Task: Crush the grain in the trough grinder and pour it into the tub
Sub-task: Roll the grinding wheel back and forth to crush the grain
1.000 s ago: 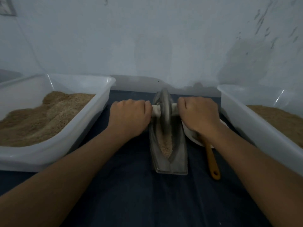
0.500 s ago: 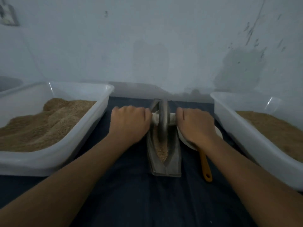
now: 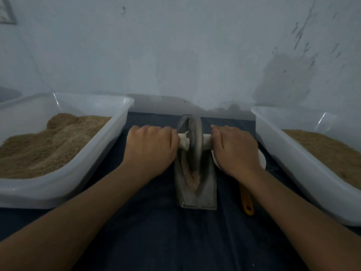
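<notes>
Grain under one wheel, two hands on the axle

Grain (image 3: 192, 178) is lying in the groove of one trough grinder (image 3: 196, 184), which is sitting lengthwise at the middle of the dark cloth (image 3: 175, 237), its far end pointing toward the wall. One grinding wheel (image 3: 194, 141) is standing upright in the groove, over the far part of the grain, with one pale axle (image 3: 184, 140) running through it from side to side. Two hands are working it: the left hand (image 3: 150, 148) is curling round the axle's left end, touching the wheel's left side, and the right hand (image 3: 235, 149) is gripping the right end just beside the wheel. The visible grain is lying nearer the person than both hands, between the two wrists.

Two white tubs are flanking the grinder. The left tub (image 3: 117, 133) is sitting along the cloth's left edge, holding a mound of brown grain; the right tub (image 3: 283, 151) is sitting along the right edge, with a flatter layer. One white dish (image 3: 261, 159) is showing partly under the right hand, and one orange handle (image 3: 247, 200) is lying beneath the right wrist, between grinder and right tub.
</notes>
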### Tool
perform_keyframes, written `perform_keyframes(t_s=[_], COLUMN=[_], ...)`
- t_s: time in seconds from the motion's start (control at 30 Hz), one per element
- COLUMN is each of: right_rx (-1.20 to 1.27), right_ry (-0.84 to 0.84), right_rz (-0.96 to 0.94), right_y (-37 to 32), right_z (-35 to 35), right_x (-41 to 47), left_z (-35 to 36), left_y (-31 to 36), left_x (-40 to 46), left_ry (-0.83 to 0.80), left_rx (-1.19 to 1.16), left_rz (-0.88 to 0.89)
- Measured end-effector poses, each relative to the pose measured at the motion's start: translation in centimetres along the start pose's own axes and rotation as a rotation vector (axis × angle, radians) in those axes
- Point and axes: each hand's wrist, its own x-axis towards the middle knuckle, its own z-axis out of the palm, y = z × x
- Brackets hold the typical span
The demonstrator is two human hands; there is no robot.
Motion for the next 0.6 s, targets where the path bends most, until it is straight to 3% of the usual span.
perform_keyframes(t_s=[0.17, 0.33, 0.5, 0.6], right_rx=[-0.248, -0.134, -0.233, -0.148], right_ry=[-0.1, -0.087, -0.145, -0.033], right_rz=[-0.022, 0.059, 0.011, 0.005], right_y=[-0.6, -0.3, -0.9, -1.2], right_z=[1.1, 1.9, 0.4, -0.9], right_x=[3.4, 4.8, 2.6, 0.0], left_z=[3.0, 3.7, 2.2, 1.2], left_y=[-0.9, -1.3, -0.6, -0.4], left_x=[3.6, 5.4, 3.5, 0.7], left_ry=[-0.093, -0.09, -0.067, 0.01], left_rx=[0.019, -0.06, -0.005, -0.07], left_rz=[-0.037, -0.039, -0.005, -0.06])
